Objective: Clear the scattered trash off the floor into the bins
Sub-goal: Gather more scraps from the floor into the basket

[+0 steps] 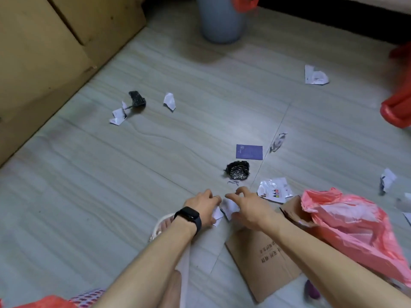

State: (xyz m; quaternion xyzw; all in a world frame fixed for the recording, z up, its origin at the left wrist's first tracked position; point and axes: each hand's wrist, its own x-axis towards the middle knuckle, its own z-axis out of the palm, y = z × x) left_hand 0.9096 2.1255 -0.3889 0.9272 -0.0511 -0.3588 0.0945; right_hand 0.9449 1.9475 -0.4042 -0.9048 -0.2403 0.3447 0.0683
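Little is judged done: white paper [230, 207] is gripped just above the floor [89, 196] between the left hand [200, 210] and the right hand [249, 210], both with fingers curled on it, and no piece is seen going into a bin. Just ahead of the hands a black wad [236, 171], a card [249, 151] and a wrapper [274, 190] are left lying, with scraps [119, 115] far ahead-left and others well off right. A box [266, 263] lined with a pink bag [344, 218] is found beside the right hand and a grey bin [220, 21] far ahead, with nothing seen blocking either.
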